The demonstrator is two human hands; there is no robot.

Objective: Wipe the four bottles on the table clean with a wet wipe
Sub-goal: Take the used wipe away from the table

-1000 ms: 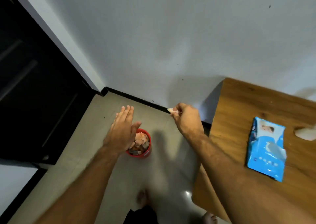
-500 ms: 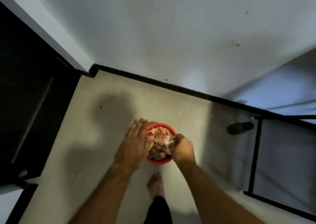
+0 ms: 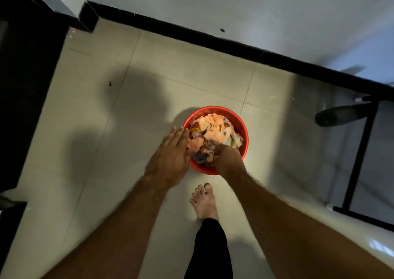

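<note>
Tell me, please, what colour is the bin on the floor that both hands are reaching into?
The bin is red, seen clearly in the head view.

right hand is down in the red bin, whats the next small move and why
Probably open the right hand and lift it clear. It is curled, knuckles up, pressed into the crumpled scraps that already fill the red bin, so whatever it brought seems delivered, though its fingertips are hidden. The left hand lies flat and open against the bin's near rim, steadying it.
</note>
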